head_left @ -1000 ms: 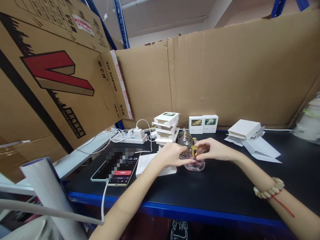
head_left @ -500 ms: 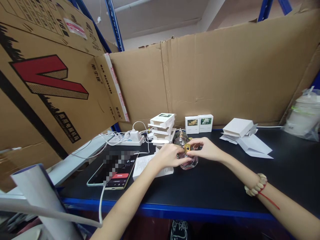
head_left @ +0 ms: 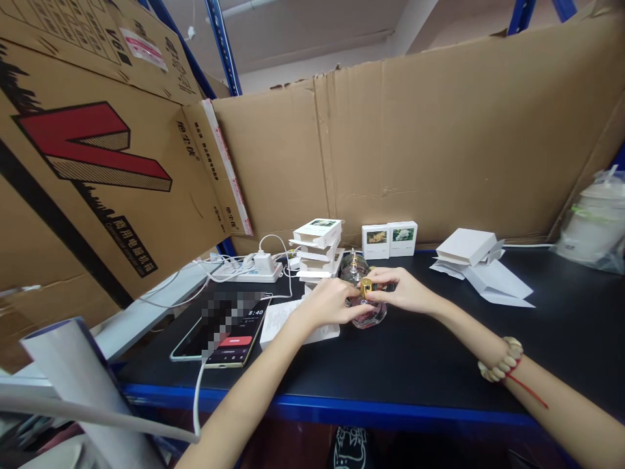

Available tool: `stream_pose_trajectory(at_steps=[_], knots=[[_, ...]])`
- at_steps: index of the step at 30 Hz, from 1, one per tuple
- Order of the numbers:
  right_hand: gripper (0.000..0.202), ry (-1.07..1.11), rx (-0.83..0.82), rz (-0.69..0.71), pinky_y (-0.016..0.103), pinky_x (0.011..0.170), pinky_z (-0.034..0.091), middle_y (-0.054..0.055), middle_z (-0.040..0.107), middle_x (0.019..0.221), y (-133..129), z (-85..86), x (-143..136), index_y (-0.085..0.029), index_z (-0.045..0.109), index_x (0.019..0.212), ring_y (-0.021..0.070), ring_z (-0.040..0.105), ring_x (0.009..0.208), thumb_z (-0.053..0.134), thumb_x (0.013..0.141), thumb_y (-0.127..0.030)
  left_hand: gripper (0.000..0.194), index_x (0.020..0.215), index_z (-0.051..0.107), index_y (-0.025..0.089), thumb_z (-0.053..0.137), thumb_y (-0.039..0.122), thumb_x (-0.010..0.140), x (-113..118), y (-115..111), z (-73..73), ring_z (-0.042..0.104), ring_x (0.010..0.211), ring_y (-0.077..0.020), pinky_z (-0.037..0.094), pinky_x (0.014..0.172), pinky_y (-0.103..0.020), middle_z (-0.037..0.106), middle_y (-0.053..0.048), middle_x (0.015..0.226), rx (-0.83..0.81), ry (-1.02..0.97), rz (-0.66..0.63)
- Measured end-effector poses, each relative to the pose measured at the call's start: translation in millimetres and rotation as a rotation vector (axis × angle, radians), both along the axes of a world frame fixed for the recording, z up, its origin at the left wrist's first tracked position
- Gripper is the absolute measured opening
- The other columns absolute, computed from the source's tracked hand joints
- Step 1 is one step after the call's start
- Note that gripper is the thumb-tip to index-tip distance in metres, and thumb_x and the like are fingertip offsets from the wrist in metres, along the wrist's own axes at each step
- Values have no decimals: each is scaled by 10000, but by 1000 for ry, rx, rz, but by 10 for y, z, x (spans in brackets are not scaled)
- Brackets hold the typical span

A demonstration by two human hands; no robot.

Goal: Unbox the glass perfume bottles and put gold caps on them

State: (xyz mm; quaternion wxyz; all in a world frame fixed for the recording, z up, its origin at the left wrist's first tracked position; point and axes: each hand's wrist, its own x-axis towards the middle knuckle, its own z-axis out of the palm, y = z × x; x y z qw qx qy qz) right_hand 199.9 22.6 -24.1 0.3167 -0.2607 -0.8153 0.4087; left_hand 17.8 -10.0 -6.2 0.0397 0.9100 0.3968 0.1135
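A clear glass perfume bottle [head_left: 370, 317] with a pinkish tint stands upright on the black tabletop, a gold cap [head_left: 366, 288] at its top. My left hand [head_left: 333, 303] is closed around the bottle's left side, its fingers by the neck. From the right, my right hand [head_left: 403, 292] pinches the gold cap between thumb and fingers. Just behind is a second glass bottle [head_left: 354, 266], its metal sprayer top uncovered. Beneath my left wrist lies a white box [head_left: 278, 324]. The contact between cap and neck is partly hidden by my fingers.
Small white boxes [head_left: 317, 236] are stacked behind my left hand, and two picture boxes [head_left: 389, 240] stand at the back. Folded white cartons [head_left: 481, 264] lie to the right. A charging phone [head_left: 237, 332] and a power strip [head_left: 249, 270] are at left. Cardboard [head_left: 430, 150] walls the back.
Almost nothing differs. Both hands stay at the bottle and cap, with only a slight shift in the fingers and the camera view.
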Motion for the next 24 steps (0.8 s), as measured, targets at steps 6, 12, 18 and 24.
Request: stream_pose_trajectory(at_steps=[6,12,18,24], knots=[[258,9,24,31,272,625,418,47,539,744,4,-5,5,-109,637,732,140,509,698,565,769,-354,372,642,614,121,500,415,838,-6,4,18,538,562,-128,312,529,-217,615,-35,615,-38,22,13],[229,4,13,52,269,648,431,44,550,755,1,8,1,-116,636,761,134,510,707,555,779,-330,351,635,613,122,519,400,828,-9,4,28,518,541,-121,289,511,-211,610,-32,607,-63,28,35],[223,3,1,66,280,675,445,53,580,769,13,10,6,-117,649,779,144,531,735,554,771,-319,358,627,611,124,518,406,827,1,-4,39,522,539,-122,279,504,-211,612,-34,604,-53,36,35],[305,-25,-129,3,287,627,458,63,609,830,15,34,26,-117,661,846,150,557,706,644,666,-362,360,663,621,132,499,426,832,7,-5,28,540,554,-126,290,512,-212,628,-37,629,-53,40,36]])
